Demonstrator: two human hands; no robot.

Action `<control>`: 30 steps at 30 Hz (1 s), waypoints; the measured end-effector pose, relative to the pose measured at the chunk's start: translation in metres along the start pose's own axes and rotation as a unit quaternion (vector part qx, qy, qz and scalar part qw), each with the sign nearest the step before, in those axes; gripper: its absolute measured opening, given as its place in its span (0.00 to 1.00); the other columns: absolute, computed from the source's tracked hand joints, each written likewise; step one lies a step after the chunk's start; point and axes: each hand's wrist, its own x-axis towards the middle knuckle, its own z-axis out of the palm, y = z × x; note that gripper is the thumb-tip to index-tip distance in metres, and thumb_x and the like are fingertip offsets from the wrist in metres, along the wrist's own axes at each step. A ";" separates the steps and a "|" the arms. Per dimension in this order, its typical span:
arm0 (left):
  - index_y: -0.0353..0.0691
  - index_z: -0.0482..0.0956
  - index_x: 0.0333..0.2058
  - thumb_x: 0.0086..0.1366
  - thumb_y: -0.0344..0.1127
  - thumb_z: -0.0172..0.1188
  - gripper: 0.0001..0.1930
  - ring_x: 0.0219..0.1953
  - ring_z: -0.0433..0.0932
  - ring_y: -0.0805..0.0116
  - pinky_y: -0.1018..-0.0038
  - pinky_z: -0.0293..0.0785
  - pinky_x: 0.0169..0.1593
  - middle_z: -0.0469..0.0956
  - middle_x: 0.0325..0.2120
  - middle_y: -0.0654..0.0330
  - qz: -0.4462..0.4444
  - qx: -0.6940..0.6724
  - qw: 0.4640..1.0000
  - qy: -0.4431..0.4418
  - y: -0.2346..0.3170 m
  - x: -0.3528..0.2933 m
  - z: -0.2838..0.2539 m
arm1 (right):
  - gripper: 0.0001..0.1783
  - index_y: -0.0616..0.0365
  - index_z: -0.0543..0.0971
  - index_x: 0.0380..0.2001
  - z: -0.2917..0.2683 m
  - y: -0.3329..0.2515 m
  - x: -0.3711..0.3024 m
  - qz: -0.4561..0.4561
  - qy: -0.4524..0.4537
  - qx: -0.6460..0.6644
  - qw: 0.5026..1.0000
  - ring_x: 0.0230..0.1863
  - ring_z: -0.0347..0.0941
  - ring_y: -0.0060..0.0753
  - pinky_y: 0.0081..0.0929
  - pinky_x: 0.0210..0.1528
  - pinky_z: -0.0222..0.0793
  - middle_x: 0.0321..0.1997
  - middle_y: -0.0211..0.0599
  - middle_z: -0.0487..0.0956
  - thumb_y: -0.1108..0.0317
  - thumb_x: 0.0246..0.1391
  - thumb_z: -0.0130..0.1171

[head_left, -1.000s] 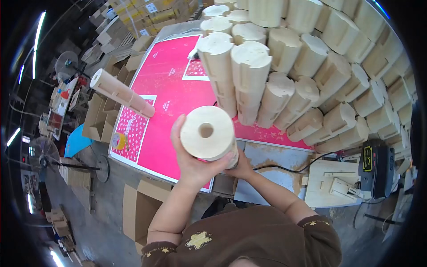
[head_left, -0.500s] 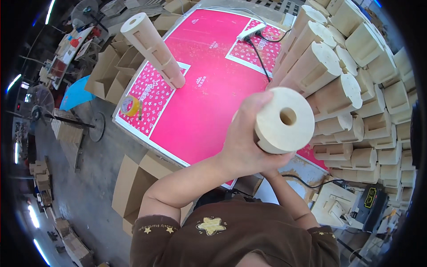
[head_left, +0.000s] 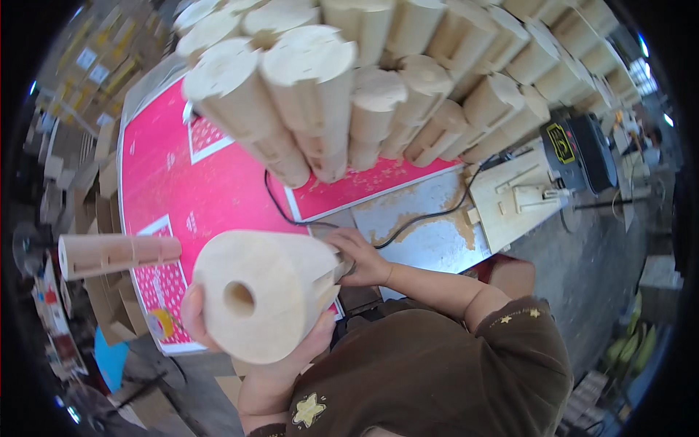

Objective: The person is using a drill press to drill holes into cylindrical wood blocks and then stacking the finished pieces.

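Note:
A pale wooden cylinder with a round hole in its end face stands large in front of me, tilted with that end toward the camera. My left hand is wrapped round it from below, fingertips showing at its left side. My right hand is beside the cylinder's far part, its fingers closed round a small greyish thing that I cannot make out. Whether that thing touches the cylinder is hidden.
Stacked wooden cylinders crowd the far side of the pink table. Another wooden column and a yellow tape roll are at left. A black cable runs toward a wooden board beside a dark machine.
The view has swung right, bringing the board and machine further in. My left hand still holds the cylinder, which now looks larger and lower. My right hand, mostly hidden before, now shows beside it.

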 end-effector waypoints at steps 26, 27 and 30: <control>0.33 0.66 0.42 0.48 0.38 0.66 0.26 0.42 0.73 0.51 0.63 0.71 0.45 0.69 0.38 0.46 0.272 0.377 0.885 0.017 -0.034 0.156 -0.166 | 0.38 0.59 0.66 0.48 0.219 -0.069 0.238 -0.176 0.033 0.113 0.977 0.52 0.60 0.48 0.38 0.53 0.62 0.48 0.45 0.65 0.72 0.27 0.69; 0.32 0.66 0.41 0.47 0.37 0.67 0.26 0.42 0.73 0.50 0.63 0.71 0.44 0.70 0.37 0.46 0.266 0.389 0.882 0.024 -0.039 0.160 -0.168 | 0.38 0.59 0.66 0.48 0.229 -0.065 0.246 -0.178 0.034 0.112 0.977 0.52 0.60 0.48 0.38 0.53 0.62 0.48 0.45 0.65 0.72 0.27 0.69; 0.32 0.68 0.42 0.47 0.38 0.68 0.26 0.40 0.75 0.55 0.67 0.72 0.44 0.72 0.37 0.49 0.152 0.470 0.868 -0.049 -0.048 0.166 -0.169 | 0.38 0.58 0.66 0.49 0.258 -0.047 0.257 -0.185 0.031 0.113 0.976 0.52 0.60 0.48 0.39 0.53 0.61 0.48 0.44 0.65 0.72 0.27 0.69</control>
